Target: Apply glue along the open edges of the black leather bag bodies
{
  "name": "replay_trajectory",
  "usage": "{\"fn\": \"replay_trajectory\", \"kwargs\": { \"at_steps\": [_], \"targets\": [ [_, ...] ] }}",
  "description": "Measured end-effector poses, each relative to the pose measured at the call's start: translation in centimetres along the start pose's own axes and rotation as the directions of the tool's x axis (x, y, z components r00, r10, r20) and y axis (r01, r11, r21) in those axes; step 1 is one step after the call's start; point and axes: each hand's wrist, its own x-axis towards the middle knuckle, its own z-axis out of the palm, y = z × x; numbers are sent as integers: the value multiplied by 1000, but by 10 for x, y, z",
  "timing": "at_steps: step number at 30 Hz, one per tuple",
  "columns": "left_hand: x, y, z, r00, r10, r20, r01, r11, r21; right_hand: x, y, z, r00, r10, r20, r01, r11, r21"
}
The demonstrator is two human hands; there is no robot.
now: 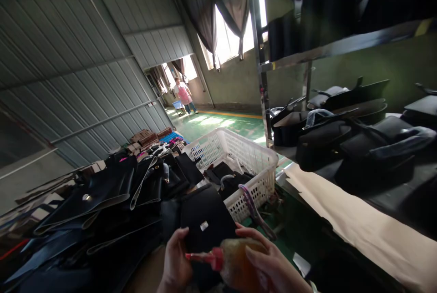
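My right hand (273, 259) is wrapped round a glue bottle (239, 263) with amber contents and a red nozzle that points left. My left hand (175, 256) grips the left edge of a black leather piece (208, 206) bearing a small metal clasp, its thumb up beside the nozzle tip. The right hand's fingertips also reach the right edge of that piece. Black leather pieces (105, 188) lie piled to the left of my hands.
Beyond my hands stands a white plastic basket (251, 149) holding black items, with a purple-wrapped handle (251, 204) at its side. Black bags (321, 138) fill the rack on the right, above brown paper (362, 220). A person (183, 93) in a pink apron stands far back.
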Motion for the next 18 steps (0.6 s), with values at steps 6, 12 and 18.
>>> {"fn": "replay_trajectory", "kwargs": {
  "at_steps": [6, 12, 18],
  "targets": [
    [13, 35, 15, 937, -147, 315, 135, 989, 61, -3, -3, 22, 996, 4, -93, -4, 1000, 10],
    [13, 69, 51, 992, -61, 110, 38, 979, 201, -7, -15, 12, 996, -90, -28, 92, 992, 82],
    [-11, 101, 38, 883, 378, 277, -456, 829, 323, -21, -36, -31, 979, -201, -24, 202, 978, 51]
  ]
}}
